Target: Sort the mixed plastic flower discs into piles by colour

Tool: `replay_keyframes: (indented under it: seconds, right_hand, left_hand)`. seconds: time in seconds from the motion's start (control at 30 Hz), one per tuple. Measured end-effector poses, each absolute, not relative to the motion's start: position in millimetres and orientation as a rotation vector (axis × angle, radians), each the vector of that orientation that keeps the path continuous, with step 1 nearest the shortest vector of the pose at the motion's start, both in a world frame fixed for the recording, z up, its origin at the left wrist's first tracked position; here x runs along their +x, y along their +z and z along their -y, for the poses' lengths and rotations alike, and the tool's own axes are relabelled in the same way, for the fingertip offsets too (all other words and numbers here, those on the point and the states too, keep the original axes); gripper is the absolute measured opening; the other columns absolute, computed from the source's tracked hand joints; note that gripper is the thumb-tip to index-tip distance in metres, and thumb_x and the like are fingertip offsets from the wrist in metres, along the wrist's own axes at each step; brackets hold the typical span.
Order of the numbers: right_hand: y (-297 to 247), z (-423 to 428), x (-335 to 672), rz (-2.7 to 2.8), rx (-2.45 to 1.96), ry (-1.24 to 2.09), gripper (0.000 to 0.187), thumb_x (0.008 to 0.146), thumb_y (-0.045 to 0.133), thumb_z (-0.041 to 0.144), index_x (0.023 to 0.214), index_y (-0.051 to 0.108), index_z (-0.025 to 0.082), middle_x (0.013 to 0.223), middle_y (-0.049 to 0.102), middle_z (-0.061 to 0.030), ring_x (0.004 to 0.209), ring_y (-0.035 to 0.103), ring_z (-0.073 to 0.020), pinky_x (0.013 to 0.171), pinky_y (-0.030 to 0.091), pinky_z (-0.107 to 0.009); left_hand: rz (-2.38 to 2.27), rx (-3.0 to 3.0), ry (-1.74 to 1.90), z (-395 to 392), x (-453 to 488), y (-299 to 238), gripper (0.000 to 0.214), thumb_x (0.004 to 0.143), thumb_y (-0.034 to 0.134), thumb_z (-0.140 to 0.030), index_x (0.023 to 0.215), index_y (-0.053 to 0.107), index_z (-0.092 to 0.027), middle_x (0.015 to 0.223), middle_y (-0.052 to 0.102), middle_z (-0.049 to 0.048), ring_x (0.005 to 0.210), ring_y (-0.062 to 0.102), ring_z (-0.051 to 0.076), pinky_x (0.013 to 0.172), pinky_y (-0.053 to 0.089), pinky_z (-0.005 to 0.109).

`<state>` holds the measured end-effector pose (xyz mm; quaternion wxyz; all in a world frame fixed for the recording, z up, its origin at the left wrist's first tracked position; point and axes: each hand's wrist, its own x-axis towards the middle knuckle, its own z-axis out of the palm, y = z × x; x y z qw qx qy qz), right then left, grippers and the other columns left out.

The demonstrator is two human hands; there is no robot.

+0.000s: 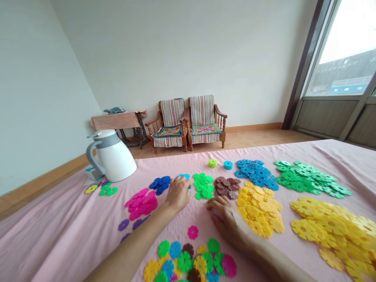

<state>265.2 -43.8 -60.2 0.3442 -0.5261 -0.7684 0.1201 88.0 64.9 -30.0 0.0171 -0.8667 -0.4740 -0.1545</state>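
Flat plastic snowflake discs lie sorted by colour on a pink cloth (58, 235). My left hand (178, 193) reaches forward, fingers curled over a light blue disc (185, 176) between the dark blue pile (160, 184) and the bright green pile (203, 185). My right hand (226, 219) rests palm down on the cloth, fingers together, beside the yellow pile (260, 209) and just below the brown pile (226, 186). A mixed-colour heap (190, 264) sits near me, with a lone pink disc (193, 232) above it. The pink pile (141, 203) lies to the left.
A white jug (113, 155) stands at the back left. Blue (255, 172), green (311, 181) and large yellow (335, 227) piles fill the right side. Purple discs (129, 225) lie left of my arm. Two wooden chairs (188, 123) and a small table stand by the far wall.
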Motion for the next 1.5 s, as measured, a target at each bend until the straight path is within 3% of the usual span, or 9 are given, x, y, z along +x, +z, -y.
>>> replay_keyframes:
  seconds: [0.3, 0.43, 0.57, 0.7, 0.87, 1.3, 1.5]
  right_hand:
    - [-53, 50, 260, 2.028, -1.456, 0.266, 0.021, 0.082, 0.047, 0.013, 0.099, 0.059, 0.020, 0.109, 0.063, -0.0082, 0.102, 0.052, -0.0235, 0.088, 0.039, -0.039]
    - [-52, 51, 259, 2.066, -1.425, 0.270, 0.020, 0.089, 0.041, 0.017, 0.099, 0.058, 0.019, 0.110, 0.063, -0.0089, 0.103, 0.053, -0.0227, 0.089, 0.039, -0.039]
    - [-56, 49, 261, 2.058, -1.403, 0.283, 0.019, 0.089, 0.041, 0.017, 0.097, 0.059, 0.020, 0.107, 0.063, -0.0085, 0.102, 0.053, -0.0220, 0.088, 0.041, -0.038]
    - [-64, 47, 263, 2.067, -1.381, 0.271, 0.020, 0.088, 0.043, 0.017, 0.100, 0.059, 0.019, 0.111, 0.062, -0.0087, 0.103, 0.053, -0.0221, 0.088, 0.042, -0.038]
    - [-68, 45, 265, 2.087, -1.375, 0.247, 0.021, 0.087, 0.044, 0.018, 0.101, 0.059, 0.021, 0.111, 0.062, -0.0085, 0.102, 0.054, -0.0226, 0.088, 0.043, -0.039]
    - [-72, 44, 265, 2.075, -1.328, 0.235, 0.021, 0.087, 0.043, 0.017, 0.101, 0.059, 0.020, 0.111, 0.063, -0.0086, 0.101, 0.054, -0.0220, 0.087, 0.044, -0.038]
    - [-67, 46, 265, 2.075, -1.354, 0.268, 0.022, 0.087, 0.044, 0.018, 0.102, 0.060, 0.021, 0.111, 0.062, -0.0087, 0.102, 0.054, -0.0226, 0.087, 0.044, -0.039]
  left_hand:
    - [1.433, -2.752, -0.679, -55, 67, -13, 0.017, 0.078, 0.053, -0.013, 0.087, 0.065, -0.020, 0.094, 0.065, 0.0052, 0.097, 0.055, 0.022, 0.086, 0.039, 0.034]
    - [1.451, -2.960, -0.760, -37, 40, 6, 0.016, 0.080, 0.050, -0.015, 0.084, 0.064, -0.019, 0.088, 0.064, 0.0031, 0.080, 0.058, 0.016, 0.076, 0.043, 0.028]
    - [1.479, -3.204, -0.458, -12, 11, 24, 0.014, 0.080, 0.050, -0.019, 0.084, 0.064, -0.019, 0.082, 0.062, 0.0013, 0.072, 0.056, 0.014, 0.067, 0.043, 0.024]
    - [1.469, -3.361, -0.022, 14, -10, 35, 0.023, 0.069, 0.059, -0.017, 0.091, 0.061, -0.020, 0.089, 0.060, 0.0008, 0.074, 0.055, 0.014, 0.065, 0.042, 0.023]
    - [1.486, -3.337, 0.099, 38, -15, 35, 0.029, 0.065, 0.058, -0.014, 0.093, 0.059, -0.022, 0.093, 0.057, 0.0004, 0.079, 0.054, 0.016, 0.069, 0.040, 0.024]
    - [1.644, -3.373, -0.146, 30, 0, 16, 0.013, 0.064, 0.059, -0.017, 0.074, 0.051, -0.019, 0.068, 0.054, -0.0038, 0.060, 0.050, 0.012, 0.052, 0.034, 0.021]
    - [1.884, -3.384, -0.753, -8, 41, -1, 0.010, 0.068, 0.057, -0.018, 0.078, 0.055, -0.016, 0.060, 0.055, -0.0033, 0.057, 0.055, 0.013, 0.052, 0.041, 0.022]
